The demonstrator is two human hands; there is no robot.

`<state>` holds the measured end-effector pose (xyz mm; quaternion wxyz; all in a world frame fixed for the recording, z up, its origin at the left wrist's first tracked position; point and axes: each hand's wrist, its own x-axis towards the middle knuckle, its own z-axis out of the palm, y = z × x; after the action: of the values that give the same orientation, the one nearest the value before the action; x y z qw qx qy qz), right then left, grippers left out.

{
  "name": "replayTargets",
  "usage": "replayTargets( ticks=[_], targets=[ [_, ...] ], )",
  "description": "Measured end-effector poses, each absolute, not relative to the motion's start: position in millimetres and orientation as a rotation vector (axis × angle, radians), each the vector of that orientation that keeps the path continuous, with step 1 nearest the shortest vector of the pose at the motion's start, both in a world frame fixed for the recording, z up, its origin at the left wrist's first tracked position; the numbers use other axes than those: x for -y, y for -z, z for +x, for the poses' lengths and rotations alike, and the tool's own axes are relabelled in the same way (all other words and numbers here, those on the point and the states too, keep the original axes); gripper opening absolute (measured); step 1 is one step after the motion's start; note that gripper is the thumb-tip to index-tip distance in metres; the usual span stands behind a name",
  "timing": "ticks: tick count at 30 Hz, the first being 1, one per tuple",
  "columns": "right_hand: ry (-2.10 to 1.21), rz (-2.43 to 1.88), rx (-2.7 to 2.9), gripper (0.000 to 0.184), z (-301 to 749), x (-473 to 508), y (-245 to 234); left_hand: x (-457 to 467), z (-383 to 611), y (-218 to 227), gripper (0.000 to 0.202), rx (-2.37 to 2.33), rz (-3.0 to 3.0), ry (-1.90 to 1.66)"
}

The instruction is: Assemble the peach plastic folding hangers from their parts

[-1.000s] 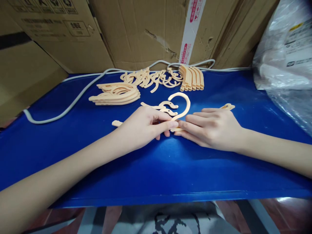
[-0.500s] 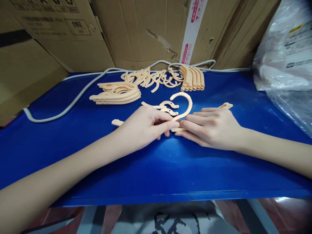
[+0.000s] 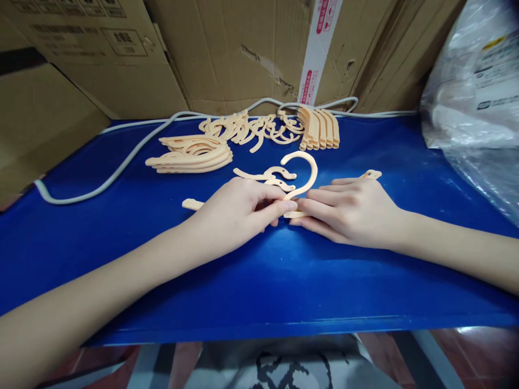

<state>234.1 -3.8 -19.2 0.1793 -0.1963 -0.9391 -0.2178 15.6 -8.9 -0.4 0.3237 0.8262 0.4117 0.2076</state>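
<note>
At the middle of the blue table, my left hand (image 3: 247,208) pinches the lower end of a cream plastic hanger hook (image 3: 310,165), whose curve rises between my hands. My right hand (image 3: 352,210) lies palm down, its fingers closed over a cream hanger arm (image 3: 371,174); one end of that arm pokes out above the knuckles. Fingertips of both hands meet where hook and arm come together; the joint itself is hidden. Another cream piece (image 3: 192,204) sticks out left of my left hand. Just behind that hand lie small curved hanger parts (image 3: 279,173), partly covered.
Toward the back of the blue table (image 3: 259,286) lie a stack of shaped hanger pieces (image 3: 190,156), a heap of loose hooks (image 3: 251,129) and a row of hanger arms (image 3: 320,129). A grey cable (image 3: 133,151) runs behind them. Cardboard boxes (image 3: 227,54) and a plastic-wrapped bundle (image 3: 466,97) border the table.
Both hands keep the same hold on the hanger parts. The whole view has shifted very slightly; nothing else visibly moved.
</note>
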Motion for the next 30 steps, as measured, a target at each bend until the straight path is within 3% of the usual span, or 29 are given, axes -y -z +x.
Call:
replayTargets(
  ticks=[14,30],
  targets=[
    [0.521,-0.560,2.694,0.028,235.0,2.1,15.9,12.1,13.7,-4.0,0.029,-1.099,2.293,-0.426],
    [0.133,-0.638,2.732,0.028,236.1,-3.3,18.4,15.7,10.3,-3.4,0.031,-1.104,2.441,-0.263]
  ],
)
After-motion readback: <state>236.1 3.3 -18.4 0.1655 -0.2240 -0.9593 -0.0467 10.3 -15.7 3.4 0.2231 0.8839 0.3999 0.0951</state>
